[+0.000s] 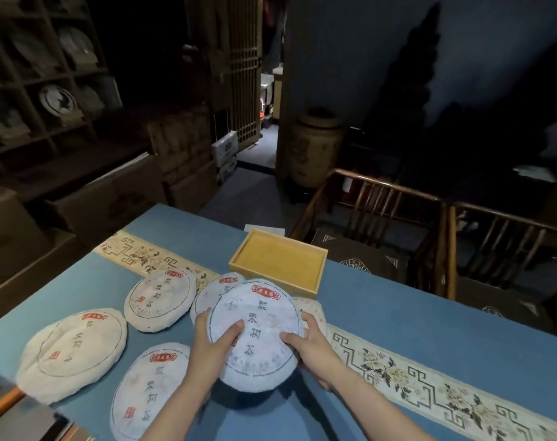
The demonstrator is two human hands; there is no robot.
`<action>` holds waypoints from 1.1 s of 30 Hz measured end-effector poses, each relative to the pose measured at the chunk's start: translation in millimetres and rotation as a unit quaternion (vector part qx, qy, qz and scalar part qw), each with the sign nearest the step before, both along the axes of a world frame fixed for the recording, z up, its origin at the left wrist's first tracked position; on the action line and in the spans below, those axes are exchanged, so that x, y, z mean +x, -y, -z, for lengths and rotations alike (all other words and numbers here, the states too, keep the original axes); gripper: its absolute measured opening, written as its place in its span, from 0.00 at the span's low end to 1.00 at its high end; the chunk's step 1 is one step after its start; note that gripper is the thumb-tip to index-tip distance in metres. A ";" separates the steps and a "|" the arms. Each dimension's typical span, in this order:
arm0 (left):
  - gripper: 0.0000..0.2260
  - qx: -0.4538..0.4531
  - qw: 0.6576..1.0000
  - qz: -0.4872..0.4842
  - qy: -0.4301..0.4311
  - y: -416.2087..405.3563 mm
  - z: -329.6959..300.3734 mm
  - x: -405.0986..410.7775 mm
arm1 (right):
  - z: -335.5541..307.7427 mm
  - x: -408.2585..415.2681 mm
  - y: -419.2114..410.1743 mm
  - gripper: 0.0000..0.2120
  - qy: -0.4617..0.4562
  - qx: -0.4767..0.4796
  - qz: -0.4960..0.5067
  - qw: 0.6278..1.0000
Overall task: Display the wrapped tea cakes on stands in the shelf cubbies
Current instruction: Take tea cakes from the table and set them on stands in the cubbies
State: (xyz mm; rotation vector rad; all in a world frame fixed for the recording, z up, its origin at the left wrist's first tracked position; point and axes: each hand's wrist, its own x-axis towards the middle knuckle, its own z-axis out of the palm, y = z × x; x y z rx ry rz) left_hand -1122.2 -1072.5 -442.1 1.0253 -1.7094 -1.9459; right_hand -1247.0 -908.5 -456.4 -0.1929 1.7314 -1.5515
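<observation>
Hands [215,342] [305,342] hold wrapped tea cake [254,332] above table [429,329].

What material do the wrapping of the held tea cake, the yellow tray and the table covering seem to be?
Held tea cake: thin matte paper wrapper, creased at the rim, printed with characters.
Yellow tray: probably wood or bamboo; smooth pale walls, with a seemingly fabric-lined yellow floor.
Table covering: blue matte cloth, apparently woven, with an embroidered-looking floral runner.

A wrapped tea cake [215,292] lay mostly hidden behind the cake held up in front of it, and another [312,308] showed only a sliver past the right hand [309,346]. Dim shelf cubbies [48,90] at upper left ran off the frame's edge, their contents too dark to identify.
</observation>
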 end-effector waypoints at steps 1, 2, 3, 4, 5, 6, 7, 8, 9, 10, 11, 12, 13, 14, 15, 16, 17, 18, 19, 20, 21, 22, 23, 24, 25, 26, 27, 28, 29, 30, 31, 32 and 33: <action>0.26 -0.006 1.000 -0.003 -0.021 2.1 -13.0 -1.2 | -13.4 -2.4 3.8 0.22 -0.014 -0.006 0.000 1.000; 0.26 -0.012 0.999 -0.007 -0.044 4.5 -24.9 -1.4 | -25.7 -4.5 7.1 0.24 -0.028 -0.017 0.001 0.999; 0.25 -0.017 0.998 -0.013 -0.065 6.5 -36.4 -0.2 | -37.0 -5.7 10.1 0.27 -0.039 -0.028 0.001 0.999; 0.24 -0.025 0.996 -0.019 -0.083 8.2 -47.6 2.0 | -47.5 -6.4 12.5 0.29 -0.046 -0.042 -0.005 0.998; 0.24 -0.032 0.994 -0.028 -0.100 8.9 -59.3 5.5 | -58.2 -6.5 14.6 0.30 -0.048 -0.056 -0.013 0.997; 0.23 -0.038 0.992 -0.034 -0.116 8.9 -71.1 10.0 | -68.1 -5.7 17.2 0.31 -0.047 -0.074 -0.022 0.996; 0.23 -0.040 0.990 -0.043 -0.129 9.0 -81.1 14.8 | -77.9 -4.1 19.6 0.31 -0.047 -0.092 -0.031 0.994; 0.24 -0.040 0.989 -0.046 -0.138 8.9 -89.4 20.3 | -87.2 -1.6 22.3 0.31 -0.049 -0.109 -0.039 0.992; 0.24 -0.041 0.987 -0.050 -0.144 9.3 -95.8 26.5 | -96.2 1.4 25.0 0.31 -0.054 -0.125 -0.049 0.989; 0.24 -0.047 0.987 -0.052 -0.145 10.0 -102.1 34.0 | -104.6 5.3 27.6 0.31 -0.059 -0.140 -0.059 0.987; 0.25 -0.058 0.986 -0.057 -0.149 10.7 -107.9 41.5 | -112.4 9.5 30.4 0.30 -0.062 -0.153 -0.068 0.984; 0.26 -0.068 0.984 -0.062 -0.152 11.2 -113.2 49.3 | -119.5 14.0 33.4 0.30 -0.067 -0.164 -0.078 0.981; 0.28 -0.075 0.982 -0.074 -0.154 11.4 -117.8 57.4 | -125.9 19.1 37.0 0.30 -0.072 -0.174 -0.089 0.978; 0.28 -0.076 0.981 -0.087 -0.158 10.8 -122.2 65.4 | -131.7 24.4 40.5 0.30 -0.079 -0.181 -0.101 0.975; 0.29 -0.072 0.978 -0.101 -0.170 8.4 -127.3 73.4 | -136.4 29.7 43.8 0.30 -0.087 -0.188 -0.108 0.972; 0.30 -0.066 0.974 -0.113 -0.185 5.8 -131.5 81.8 | -141.6 35.8 46.2 0.27 -0.095 -0.195 -0.108 0.970; 0.30 -0.062 0.970 -0.127 -0.199 2.0 -136.0 89.6 | -146.7 41.9 47.7 0.24 -0.098 -0.203 -0.100 0.969; 0.29 -0.064 0.966 -0.137 -0.211 -1.4 -140.2 97.6 | -151.1 48.3 47.8 0.20 -0.098 -0.209 -0.085 0.969; 0.27 -0.066 0.961 -0.147 -0.224 -4.9 -145.2 105.2 | -155.1 55.6 46.3 0.18 -0.098 -0.212 -0.068 0.970; 0.25 -0.069 0.956 -0.153 -0.240 -9.3 -151.3 112.5 | -159.1 64.2 42.9 0.17 -0.099 -0.214 -0.058 0.970; 0.25 -0.074 0.951 -0.165 -0.252 -13.7 -158.3 119.5 | -162.3 73.0 39.0 0.17 -0.098 -0.218 -0.060 0.969; 0.25 -0.084 0.945 -0.175 -0.262 -18.0 -165.5 125.9 | -167.0 82.7 35.3 0.18 -0.094 -0.230 -0.077 0.966; 0.26 -0.091 0.940 -0.188 -0.270 -23.9 -173.3 131.2 | -172.2 92.6 32.5 0.19 -0.082 -0.245 -0.102 0.961; 0.27 -0.092 0.936 -0.198 -0.274 -30.1 -178.6 136.3 | -177.3 101.9 30.3 0.21 -0.062 -0.261 -0.127 0.955; 0.28 -0.087 0.933 -0.208 -0.279 -38.6 -183.5 141.2 | -182.0 110.8 29.1 0.22 -0.040 -0.275 -0.145 0.950; 0.28 -0.079 0.931 -0.215 -0.286 -46.3 -185.0 146.3 | -187.2 119.7 28.1 0.24 -0.023 -0.291 -0.158 0.943; 0.28 -0.068 0.928 -0.222 -0.293 -54.3 -186.2 151.6 | -190.9 127.7 27.3 0.26 -0.013 -0.309 -0.166 0.936; 0.26 -0.057 0.924 -0.226 -0.302 -61.9 -187.2 158.3 | -192.8 135.1 27.0 0.28 -0.007 -0.327 -0.171 0.929; 0.25 -0.049 0.921 -0.232 -0.309 -69.0 -189.6 166.1 | -195.7 142.7 25.8 0.28 0.002 -0.340 -0.176 0.924; 0.25 -0.044 0.918 -0.237 -0.316 -75.5 -192.2 175.2 | -197.8 149.6 24.7 0.27 0.015 -0.350 -0.183 0.919; 0.25 -0.040 0.915 -0.247 -0.317 -81.2 -194.1 185.7 | -199.4 157.0 24.2 0.27 0.030 -0.358 -0.192 0.913; 0.25 -0.041 0.913 -0.259 -0.313 -87.0 -195.9 197.3 | -201.4 166.4 23.0 0.27 0.042 -0.363 -0.206 0.908; 0.25 -0.045 0.910 -0.273 -0.308 -92.8 -197.2 210.0 | -203.2 178.0 21.4 0.28 0.049 -0.366 -0.222 0.903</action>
